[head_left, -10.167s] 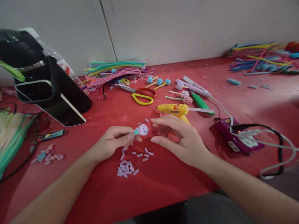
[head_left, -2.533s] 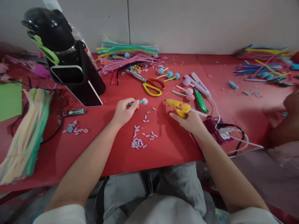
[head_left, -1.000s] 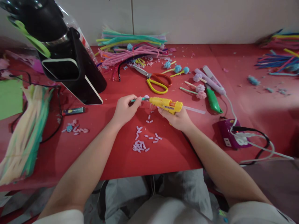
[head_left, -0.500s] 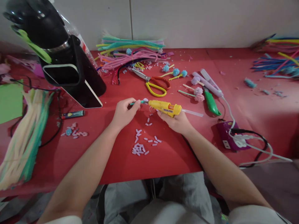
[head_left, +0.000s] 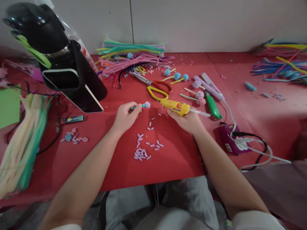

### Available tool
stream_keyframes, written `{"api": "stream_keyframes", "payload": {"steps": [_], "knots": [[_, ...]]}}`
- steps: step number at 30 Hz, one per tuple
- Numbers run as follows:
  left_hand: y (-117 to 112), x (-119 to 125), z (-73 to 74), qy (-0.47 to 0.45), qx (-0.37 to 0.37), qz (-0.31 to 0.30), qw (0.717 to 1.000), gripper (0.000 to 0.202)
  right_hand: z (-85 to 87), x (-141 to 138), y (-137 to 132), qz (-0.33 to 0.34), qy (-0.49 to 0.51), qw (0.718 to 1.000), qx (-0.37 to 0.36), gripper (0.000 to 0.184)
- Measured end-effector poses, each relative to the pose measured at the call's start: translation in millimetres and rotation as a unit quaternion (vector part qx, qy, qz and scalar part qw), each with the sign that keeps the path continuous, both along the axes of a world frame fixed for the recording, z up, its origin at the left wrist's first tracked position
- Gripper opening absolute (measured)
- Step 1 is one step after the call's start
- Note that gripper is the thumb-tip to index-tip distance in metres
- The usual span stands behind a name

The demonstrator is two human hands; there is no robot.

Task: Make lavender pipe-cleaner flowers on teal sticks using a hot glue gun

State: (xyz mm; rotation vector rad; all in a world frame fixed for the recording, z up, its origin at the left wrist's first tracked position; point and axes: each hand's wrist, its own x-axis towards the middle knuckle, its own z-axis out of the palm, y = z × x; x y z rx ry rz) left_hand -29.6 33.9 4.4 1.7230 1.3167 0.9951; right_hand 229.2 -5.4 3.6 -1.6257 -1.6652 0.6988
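Note:
Pinched in my left hand (head_left: 128,115) is a teal pipe-cleaner stem (head_left: 144,105) with a small lilac tuft (head_left: 147,104) at its right end. My right hand (head_left: 185,119) is wrapped round a yellow hot glue gun (head_left: 176,107). A clear glue stick (head_left: 200,112) pokes out of the gun's back. The gun's nozzle points left and stands apart from the lilac tuft. Below the hands, short lilac pieces (head_left: 141,154) lie in a loose heap on the red table (head_left: 168,166), with several scattered around it.
Scissors (head_left: 157,88) with yellow and red handles lie beyond my hands, near blue-tipped stems (head_left: 177,76). Pipe-cleaner bundles (head_left: 134,60) line the wall. A black bottle (head_left: 88,73) with a phone stands left. At right are a lilac straightener-like tool (head_left: 211,88) and purple power adapter (head_left: 232,140).
My right hand has drawn the glue gun back to the right, away from the lilac tuft, which now shows fully. My left hand keeps its pinch on the stem. The view has shifted slightly.

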Motion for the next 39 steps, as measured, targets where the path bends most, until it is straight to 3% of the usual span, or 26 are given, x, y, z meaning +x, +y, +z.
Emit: {"api": "stream_keyframes", "payload": {"steps": [5,11,15,18,20,22,24,29,33,36,39], "knots": [[0.9,-0.5,-3.6,-0.012,-0.008,-0.001,1.0,0.035,3.4,35.5,4.3,-0.047,-0.066,0.996,0.043,0.035],[1.2,0.0,-3.8,-0.015,-0.013,-0.005,1.0,0.035,2.2,56.3,-0.8,-0.138,-0.143,0.98,-0.011,0.044],[0.7,0.4,-2.6,-0.019,-0.012,-0.006,1.0,0.035,9.0,63.3,-26.0,-0.15,-0.178,0.972,-0.035,0.046],[-0.2,0.6,-1.0,-0.014,-0.011,-0.007,1.0,0.034,18.5,61.3,-53.8,-0.179,-0.206,0.962,0.001,0.044],[-0.5,0.8,-0.2,-0.012,-0.011,-0.009,1.0,0.035,24.4,51.2,-65.7,-0.137,-0.196,0.971,0.019,0.04],[-0.5,1.2,0.1,-0.01,-0.009,-0.01,1.0,0.037,27.8,33.3,-64.5,-0.009,-0.133,0.991,-0.002,0.034],[-0.4,1.7,0.3,-0.008,-0.009,-0.009,1.0,0.036,27.1,10.5,-49.0,0.11,-0.084,0.989,-0.044,0.021],[-1.8,2.3,2.6,-0.008,-0.014,-0.006,1.0,0.034,13.4,-35.0,6.3,0.105,-0.185,0.976,-0.048,0.013],[-3.4,0.7,3.0,-0.003,-0.014,-0.016,1.0,0.035,7.3,-45.9,16.5,0.124,-0.164,0.978,-0.04,0.015],[-3.2,-0.4,1.5,-0.006,-0.015,-0.013,1.0,0.036,5.8,-45.3,12.4,0.124,-0.044,0.991,-0.012,0.012],[-2.3,-0.5,0.4,-0.008,-0.016,-0.007,1.0,0.035,1.0,-42.7,11.4,0.118,0.131,0.984,0.0,0.012]]}}
